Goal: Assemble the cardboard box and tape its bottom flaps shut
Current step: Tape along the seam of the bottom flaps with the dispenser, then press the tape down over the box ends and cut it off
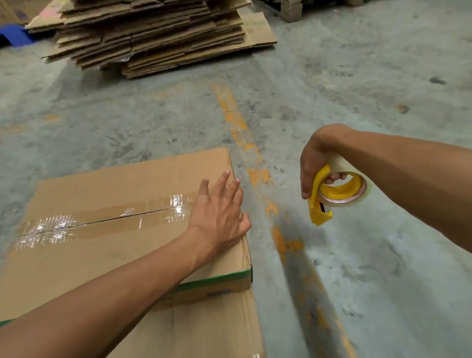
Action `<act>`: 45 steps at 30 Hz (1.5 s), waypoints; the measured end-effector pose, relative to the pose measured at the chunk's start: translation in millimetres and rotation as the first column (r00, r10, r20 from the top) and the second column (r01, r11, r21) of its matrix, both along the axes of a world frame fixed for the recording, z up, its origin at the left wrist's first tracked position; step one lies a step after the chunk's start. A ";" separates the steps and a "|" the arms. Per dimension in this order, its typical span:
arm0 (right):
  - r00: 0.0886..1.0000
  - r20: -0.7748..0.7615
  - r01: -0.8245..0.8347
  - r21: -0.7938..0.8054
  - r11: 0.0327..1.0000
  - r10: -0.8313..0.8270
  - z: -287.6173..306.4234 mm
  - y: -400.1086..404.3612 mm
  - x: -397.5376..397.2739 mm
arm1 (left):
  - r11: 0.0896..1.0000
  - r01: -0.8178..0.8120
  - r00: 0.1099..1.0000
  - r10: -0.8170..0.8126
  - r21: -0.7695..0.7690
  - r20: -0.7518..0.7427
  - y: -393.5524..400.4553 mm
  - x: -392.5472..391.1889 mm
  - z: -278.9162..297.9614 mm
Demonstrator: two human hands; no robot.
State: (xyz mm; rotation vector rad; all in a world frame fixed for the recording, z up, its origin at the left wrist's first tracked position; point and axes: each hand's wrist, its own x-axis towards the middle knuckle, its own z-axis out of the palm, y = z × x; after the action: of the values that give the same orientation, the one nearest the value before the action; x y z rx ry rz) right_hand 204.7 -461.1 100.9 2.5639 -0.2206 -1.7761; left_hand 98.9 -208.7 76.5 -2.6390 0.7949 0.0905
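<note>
Left hand (pixel 220 209) lay flat, fingers spread, pressing the tape strip (pixel 107 219) down at the box (pixel 130 253) edge, probably to seat it. Right hand (pixel 316 164) gripped the yellow tape dispenser (pixel 330 195), held clear over the floor (pixel 360 78) (seam looked sealed).

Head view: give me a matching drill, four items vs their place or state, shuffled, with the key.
Items:
1. left hand
2. right hand
3. clear tape strip
4. stack of flat cardboard

States:
A. grips the yellow tape dispenser above the floor
B. lies along the seam of the cardboard box
C. piled on the floor beyond the box
D. fingers spread, resting on the box's right edge

Pairs: 1-D, 2-A, 3-B, 4-C
</note>
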 end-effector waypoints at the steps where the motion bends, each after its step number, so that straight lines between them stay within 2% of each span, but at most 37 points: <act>1: 1.000 -0.005 -0.013 -0.018 1.000 0.013 1.2 1.3 -0.1 | 1.000 0.006 1.000 -0.006 0.019 0.007 -3.2 -0.2 0.7; 4: 0.999 0.016 -0.042 -0.062 0.997 0.043 9.1 8.0 -5.7 | 0.998 0.045 0.999 -0.045 0.045 0.008 -6.5 -2.2 0.5; 10: 0.998 0.023 -0.055 -0.080 0.995 0.057 18.5 20.4 -13.2 | 0.978 0.206 0.977 -0.208 -0.038 -0.042 -0.4 -1.1 1.9; 14: 0.997 0.073 -0.010 0.025 1.000 0.008 25.3 26.2 -14.2 | 0.920 0.332 0.923 -0.363 -0.211 -0.130 27.0 -14.9 -3.7; 18: 0.978 0.205 -0.007 0.228 0.974 -0.041 29.8 29.9 -19.7 | 0.871 0.421 0.862 -0.471 -0.254 -0.185 63.8 -36.3 -17.3; 23: 0.856 0.442 -0.013 0.536 0.844 -0.268 50.1 32.9 -29.3 | 0.856 0.417 0.881 -0.464 -0.305 -0.096 54.7 -42.2 -32.8; 26: 0.779 0.472 -0.003 0.662 0.749 -0.414 66.2 28.8 -32.1 | 0.883 0.343 0.917 -0.389 -0.319 -0.090 32.5 -43.1 -36.6; 29: 0.737 0.388 0.031 0.798 0.602 -0.553 79.8 23.5 -36.5 | 0.910 0.240 0.948 -0.295 -0.339 -0.122 7.5 -41.9 -34.5; 32: 0.736 0.158 0.152 0.909 0.388 -0.658 92.4 15.4 -41.3 | 0.905 0.120 0.951 -0.222 -0.408 -0.214 -9.9 -41.2 -27.2; 34: 0.741 0.005 0.239 0.932 0.271 -0.671 100.8 8.6 -44.9 | 0.816 -0.081 0.909 -0.175 -0.572 -0.379 -13.9 -34.1 -10.0; 35: 0.748 -0.058 0.263 0.941 0.215 -0.661 103.9 6.3 -47.9 | 0.708 -0.234 0.865 -0.161 -0.666 -0.475 -14.1 -29.6 2.1; 36: 0.756 -0.113 0.277 0.948 0.159 -0.645 106.5 5.1 -49.1 | 0.537 -0.406 0.815 -0.154 -0.740 -0.558 -12.3 -24.2 16.3; 37: 0.764 -0.156 0.285 0.952 0.110 -0.626 108.8 5.1 -51.0 | 0.322 -0.587 0.739 -0.160 -0.743 -0.654 -8.5 -19.2 32.3; 38: 0.769 -0.183 0.288 0.954 0.077 -0.612 110.6 6.0 -52.5 | 0.111 -0.745 0.631 -0.201 -0.658 -0.749 -3.1 -13.6 48.2; 39: 0.775 -0.196 0.289 0.956 0.061 -0.601 112.3 8.0 -53.6 | -0.049 -0.855 0.508 -0.274 -0.516 -0.816 4.0 -8.4 62.5; 40: 0.782 -0.199 0.287 0.956 0.057 -0.591 114.0 10.7 -54.5 | -0.143 -0.917 0.400 -0.360 -0.373 -0.843 12.3 -4.2 75.2; 42: 0.799 -0.192 0.282 0.957 0.073 -0.570 117.8 18.2 -56.5 | -0.195 -0.965 0.252 -0.511 -0.175 -0.822 27.1 0.1 94.6; 45: 0.812 -0.170 0.269 0.958 0.100 -0.558 121.6 28.7 -56.3 | -0.220 -0.974 0.182 -0.622 -0.053 -0.762 33.7 -3.2 113.0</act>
State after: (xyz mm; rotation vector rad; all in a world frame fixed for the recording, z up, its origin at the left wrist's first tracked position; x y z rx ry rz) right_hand 148.4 -432.4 222.5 3.9948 0.3769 -2.2272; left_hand 95.7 -175.0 189.5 -3.7769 -0.6830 3.1280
